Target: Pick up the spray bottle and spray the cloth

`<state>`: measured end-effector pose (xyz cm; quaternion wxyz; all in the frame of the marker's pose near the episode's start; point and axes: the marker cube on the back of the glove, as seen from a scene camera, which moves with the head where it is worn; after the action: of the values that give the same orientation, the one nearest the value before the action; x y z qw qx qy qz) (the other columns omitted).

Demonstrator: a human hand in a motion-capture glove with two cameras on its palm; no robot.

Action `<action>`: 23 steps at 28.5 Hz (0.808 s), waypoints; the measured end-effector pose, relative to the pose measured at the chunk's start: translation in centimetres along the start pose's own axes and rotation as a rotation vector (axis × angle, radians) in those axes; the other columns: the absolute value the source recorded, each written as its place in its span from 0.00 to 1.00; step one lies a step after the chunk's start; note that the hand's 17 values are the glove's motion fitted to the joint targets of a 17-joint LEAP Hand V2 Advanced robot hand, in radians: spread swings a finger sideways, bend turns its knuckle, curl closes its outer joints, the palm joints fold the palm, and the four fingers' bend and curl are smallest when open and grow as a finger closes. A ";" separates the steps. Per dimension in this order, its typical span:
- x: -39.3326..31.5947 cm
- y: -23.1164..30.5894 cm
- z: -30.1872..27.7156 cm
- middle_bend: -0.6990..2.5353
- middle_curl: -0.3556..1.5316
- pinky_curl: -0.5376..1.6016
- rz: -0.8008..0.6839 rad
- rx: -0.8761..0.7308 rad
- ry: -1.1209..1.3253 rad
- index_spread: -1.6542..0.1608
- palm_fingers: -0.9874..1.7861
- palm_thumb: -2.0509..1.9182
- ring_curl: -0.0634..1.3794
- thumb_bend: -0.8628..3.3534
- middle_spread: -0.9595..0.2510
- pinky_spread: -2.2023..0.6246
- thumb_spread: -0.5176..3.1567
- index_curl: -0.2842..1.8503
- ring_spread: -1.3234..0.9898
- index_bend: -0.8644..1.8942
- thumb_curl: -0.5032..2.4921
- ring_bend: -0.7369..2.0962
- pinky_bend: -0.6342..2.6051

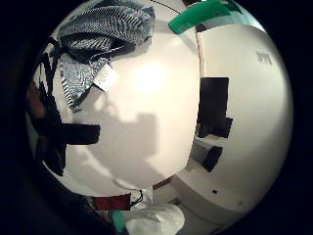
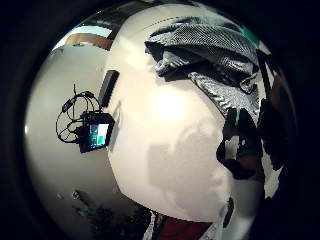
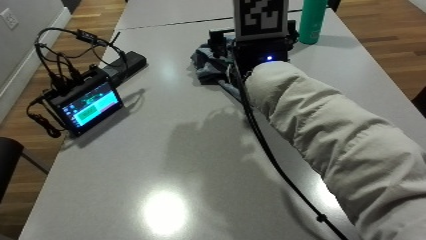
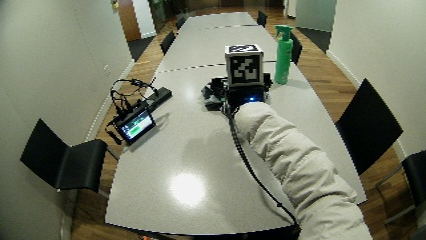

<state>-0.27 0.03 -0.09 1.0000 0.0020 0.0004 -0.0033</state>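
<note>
The spray bottle (image 4: 284, 54), green with a trigger head, stands upright on the white table (image 4: 200, 150), well to the right of the cloth and apart from it. In the outside view only its body shows (image 3: 313, 20), at the far right edge of the table.

The cloth (image 3: 212, 67) lies crumpled on the table just in front of your right hand (image 3: 256, 55). It is a grey, herringbone-patterned cloth with a white label at one corner, seen clearly in the little finger side palm view (image 1: 98, 44) and again in the thumb side palm view (image 2: 210, 55). Your hand hangs above the table close beside the cloth, and from the outside views it partly hides the cloth's near edge.

You reach out with your arm in a pale padded sleeve (image 3: 333, 140), stretched across the table toward the cloth. I cannot tell how your fingers stand: the palm views show only dark straps and glove parts at their edges, and the outside views hide the fingers behind the back of the hand. Nothing shows inside the palm; both palm views look onto bare tabletop and cloth.

To your left on the table sits a small monitor (image 3: 85, 106) with a lit screen, tangled cables (image 3: 63, 55) behind it, and a black box (image 3: 130, 62) just beyond.
</note>
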 end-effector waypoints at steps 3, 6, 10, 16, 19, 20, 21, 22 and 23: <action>-0.4 0.0 -0.1 0.36 0.27 0.32 -0.008 0.005 -0.001 0.85 0.90 0.70 0.15 0.31 0.75 0.74 0.24 0.18 0.53 0.39 0.23 0.49 0.41; -0.7 0.0 -0.1 0.38 0.30 0.36 -0.011 0.008 -0.001 0.84 0.87 0.71 0.21 0.31 0.74 0.73 0.27 0.21 0.53 0.40 0.24 0.51 0.44; -0.5 0.0 -0.1 0.39 0.33 0.40 -0.004 0.003 -0.003 0.82 0.85 0.72 0.26 0.31 0.74 0.72 0.29 0.24 0.52 0.40 0.26 0.53 0.45; -0.7 0.1 -0.2 0.40 0.36 0.43 -0.012 0.005 -0.002 0.81 0.83 0.73 0.30 0.29 0.73 0.71 0.32 0.27 0.52 0.41 0.27 0.54 0.47; -0.8 0.2 -0.3 0.41 0.38 0.44 -0.023 0.005 -0.010 0.81 0.82 0.73 0.31 0.29 0.73 0.71 0.33 0.28 0.51 0.41 0.28 0.54 0.47; -0.8 0.2 -0.3 0.41 0.38 0.44 -0.026 0.007 -0.018 0.81 0.82 0.74 0.32 0.29 0.73 0.71 0.33 0.28 0.51 0.41 0.28 0.54 0.47; -0.8 0.3 -0.4 0.41 0.38 0.44 -0.027 0.012 -0.030 0.80 0.82 0.74 0.32 0.28 0.73 0.71 0.33 0.29 0.51 0.41 0.28 0.54 0.47; -0.6 0.4 -0.4 0.41 0.39 0.45 -0.030 0.019 -0.050 0.80 0.81 0.74 0.33 0.28 0.73 0.71 0.33 0.29 0.51 0.41 0.29 0.54 0.47; -0.4 0.6 -0.5 0.41 0.39 0.45 -0.034 0.028 -0.077 0.80 0.80 0.74 0.33 0.28 0.73 0.71 0.34 0.29 0.51 0.41 0.29 0.54 0.47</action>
<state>-0.67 0.59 -0.63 0.9989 0.0158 -0.0379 -0.0205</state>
